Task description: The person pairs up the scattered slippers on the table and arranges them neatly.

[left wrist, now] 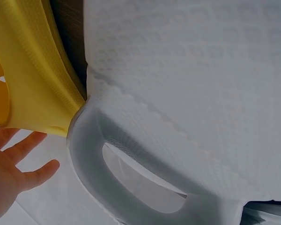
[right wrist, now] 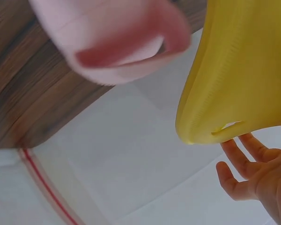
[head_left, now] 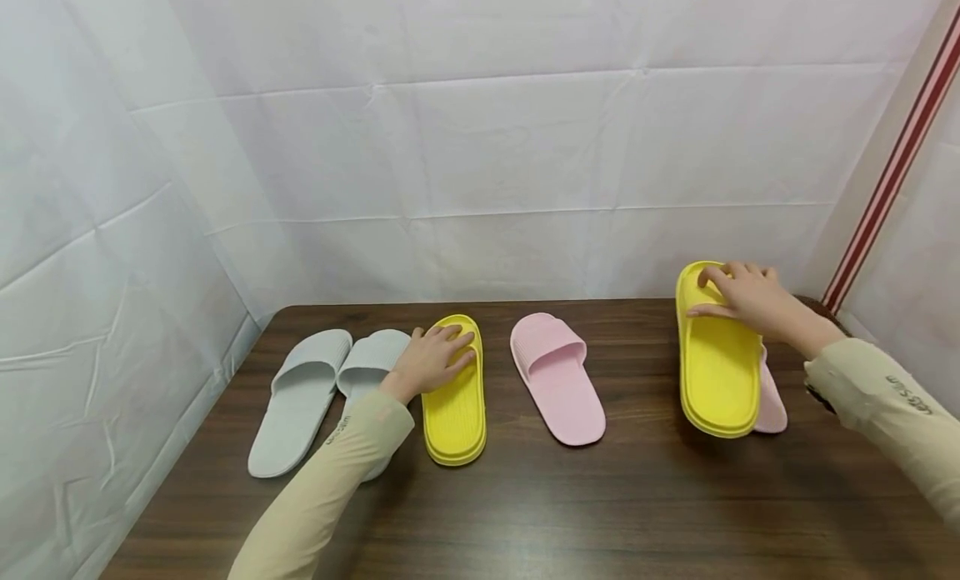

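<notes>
A yellow slide slipper (head_left: 455, 417) lies toe-away on the brown table, with my left hand (head_left: 435, 359) over its strap. The left hand's fingers are spread and rest on it; thumb and fingers look fairly straight. At the right, a second yellow slipper (head_left: 720, 372) is tilted up off the table. My right hand (head_left: 753, 297) pinches it near the strap, thumb on the near side and fingers toward the toe. Behind this raised slipper a pink slipper (head_left: 771, 401) is mostly hidden; its strap shows in the right wrist view.
Two pale grey slippers (head_left: 296, 417) stand side by side at the left, one partly under my left forearm. Another pink slipper (head_left: 567, 397) lies mid-table between my hands. White cloth (head_left: 510, 147) hangs behind the table (head_left: 570, 513), with a red-striped edge (head_left: 892, 163) at the right.
</notes>
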`<state>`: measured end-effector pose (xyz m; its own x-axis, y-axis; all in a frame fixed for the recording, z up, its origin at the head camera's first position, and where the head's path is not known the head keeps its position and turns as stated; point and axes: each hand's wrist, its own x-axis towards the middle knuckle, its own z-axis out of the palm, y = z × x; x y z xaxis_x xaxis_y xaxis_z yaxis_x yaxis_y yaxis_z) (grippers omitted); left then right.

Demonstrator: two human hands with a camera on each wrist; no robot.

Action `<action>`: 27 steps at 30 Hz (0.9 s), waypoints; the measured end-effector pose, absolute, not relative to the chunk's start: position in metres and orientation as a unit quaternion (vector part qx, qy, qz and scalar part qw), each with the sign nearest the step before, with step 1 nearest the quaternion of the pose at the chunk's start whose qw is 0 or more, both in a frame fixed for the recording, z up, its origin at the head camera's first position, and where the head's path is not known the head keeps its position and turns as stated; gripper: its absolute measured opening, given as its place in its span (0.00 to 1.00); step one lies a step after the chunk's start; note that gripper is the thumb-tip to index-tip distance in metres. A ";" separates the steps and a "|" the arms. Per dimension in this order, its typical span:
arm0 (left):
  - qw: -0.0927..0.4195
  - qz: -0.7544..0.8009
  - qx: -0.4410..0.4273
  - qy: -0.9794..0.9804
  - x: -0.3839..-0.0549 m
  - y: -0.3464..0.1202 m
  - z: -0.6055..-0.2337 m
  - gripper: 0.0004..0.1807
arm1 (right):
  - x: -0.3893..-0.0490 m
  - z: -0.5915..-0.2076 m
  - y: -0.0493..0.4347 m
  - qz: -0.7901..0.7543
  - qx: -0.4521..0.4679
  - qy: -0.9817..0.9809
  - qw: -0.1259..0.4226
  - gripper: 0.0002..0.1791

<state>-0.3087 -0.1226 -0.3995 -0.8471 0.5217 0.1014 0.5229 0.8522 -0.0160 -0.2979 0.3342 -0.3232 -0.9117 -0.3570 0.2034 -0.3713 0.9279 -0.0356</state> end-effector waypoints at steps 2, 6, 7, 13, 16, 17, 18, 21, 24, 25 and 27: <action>0.048 -0.007 -0.271 -0.961 -0.309 -0.123 -0.400 0.26 | -0.300 -0.324 0.326 0.046 0.192 -0.976 0.096 0.27; 0.048 -0.009 -0.272 -0.961 -0.308 -0.124 -0.400 0.26 | -0.303 -0.325 0.309 0.059 0.204 -0.973 0.091 0.27; 0.049 -0.009 -0.272 -0.961 -0.308 -0.124 -0.400 0.26 | -0.303 -0.325 0.305 0.059 0.208 -0.972 0.089 0.27; 0.052 -0.012 -0.274 -0.960 -0.307 -0.123 -0.400 0.26 | -0.307 -0.326 0.282 0.071 0.230 -0.966 0.091 0.26; 0.051 -0.013 -0.277 -0.959 -0.306 -0.123 -0.400 0.26 | -0.309 -0.329 0.272 0.089 0.237 -0.963 0.089 0.24; 0.050 -0.014 -0.278 -0.959 -0.306 -0.123 -0.399 0.26 | -0.309 -0.329 0.269 0.093 0.241 -0.962 0.087 0.24; 0.049 -0.014 -0.278 -0.959 -0.306 -0.123 -0.399 0.26 | -0.309 -0.330 0.266 0.098 0.245 -0.961 0.085 0.24; 0.045 -0.017 -0.277 -0.960 -0.306 -0.123 -0.398 0.26 | -0.311 -0.330 0.257 0.105 0.265 -0.955 0.082 0.24; 0.041 -0.022 -0.275 -0.960 -0.305 -0.123 -0.397 0.26 | -0.313 -0.329 0.248 0.102 0.283 -0.950 0.085 0.24; 0.040 -0.022 -0.274 -0.961 -0.305 -0.123 -0.396 0.26 | -0.314 -0.329 0.245 0.101 0.289 -0.948 0.087 0.24; 0.037 -0.022 -0.274 -0.961 -0.305 -0.123 -0.396 0.26 | -0.315 -0.329 0.239 0.102 0.298 -0.945 0.093 0.24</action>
<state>-0.3051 -0.1233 -0.3957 -0.8472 0.5247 0.0836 0.5279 0.8491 0.0208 -0.3147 0.2388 -0.3291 -0.8053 -0.5438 0.2362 -0.5818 0.8015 -0.1381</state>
